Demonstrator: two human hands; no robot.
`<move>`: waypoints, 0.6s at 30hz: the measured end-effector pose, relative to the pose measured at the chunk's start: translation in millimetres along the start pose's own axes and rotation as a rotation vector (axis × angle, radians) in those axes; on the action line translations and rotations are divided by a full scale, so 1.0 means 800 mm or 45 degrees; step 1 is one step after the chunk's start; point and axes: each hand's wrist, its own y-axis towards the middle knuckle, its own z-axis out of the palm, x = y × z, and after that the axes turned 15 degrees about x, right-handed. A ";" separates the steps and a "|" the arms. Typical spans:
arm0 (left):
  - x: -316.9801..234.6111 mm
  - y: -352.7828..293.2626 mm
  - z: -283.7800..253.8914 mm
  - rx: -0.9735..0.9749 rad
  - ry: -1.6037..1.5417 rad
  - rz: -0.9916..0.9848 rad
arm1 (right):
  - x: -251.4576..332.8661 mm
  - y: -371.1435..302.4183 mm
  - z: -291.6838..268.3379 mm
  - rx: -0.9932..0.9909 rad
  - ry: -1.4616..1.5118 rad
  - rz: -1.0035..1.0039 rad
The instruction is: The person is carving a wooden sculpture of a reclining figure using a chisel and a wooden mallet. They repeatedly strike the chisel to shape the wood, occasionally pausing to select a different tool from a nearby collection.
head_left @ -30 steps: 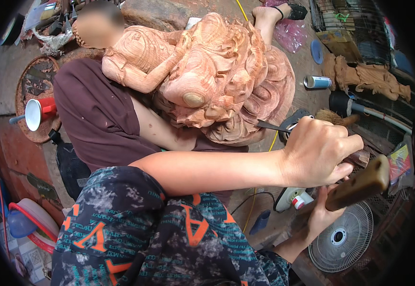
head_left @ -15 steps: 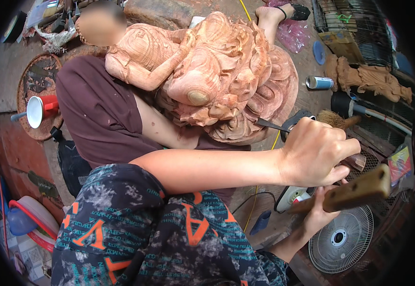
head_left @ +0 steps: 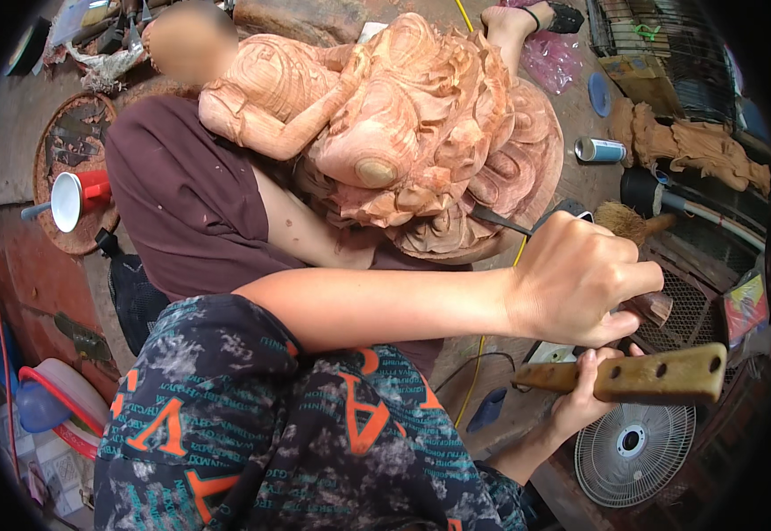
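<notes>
A carved reddish wooden statue (head_left: pixel 385 133) of a seated figure lies on its side, its layered petal base toward the right. My left hand (head_left: pixel 576 283) is closed around a carving chisel (head_left: pixel 502 220), whose dark blade reaches the lower edge of the base; its wooden handle end sticks out past my fist. Whether the cutting edge is sunk into the wood cannot be made out. Below it, my right hand (head_left: pixel 585 394) grips a flat wooden mallet (head_left: pixel 664 375) with dark round holes along its face. The mallet's end lies below the chisel handle, apart from it.
Brown-trousered legs (head_left: pixel 182 195) lie under and beside the statue. At lower right stands a fan (head_left: pixel 633 440); a spray can (head_left: pixel 600 150) and a smaller carving (head_left: pixel 695 146) are at the right. A red cup (head_left: pixel 93 190) rests by a round tray of blades (head_left: pixel 71 142) at left.
The mallet has turned from a slant to nearly level and now shows its broad face. My left hand and the chisel have shifted slightly left; the statue appears slightly higher.
</notes>
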 end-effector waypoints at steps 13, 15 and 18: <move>-0.011 0.000 0.000 -0.015 -0.126 -0.014 | 0.005 -0.004 0.008 0.020 -0.289 -0.116; -0.010 0.000 0.000 0.036 -0.096 -0.012 | -0.003 -0.005 0.002 -0.080 -0.091 -0.139; -0.008 -0.006 0.001 0.062 -0.066 -0.010 | 0.002 -0.004 0.017 0.068 -0.436 -0.106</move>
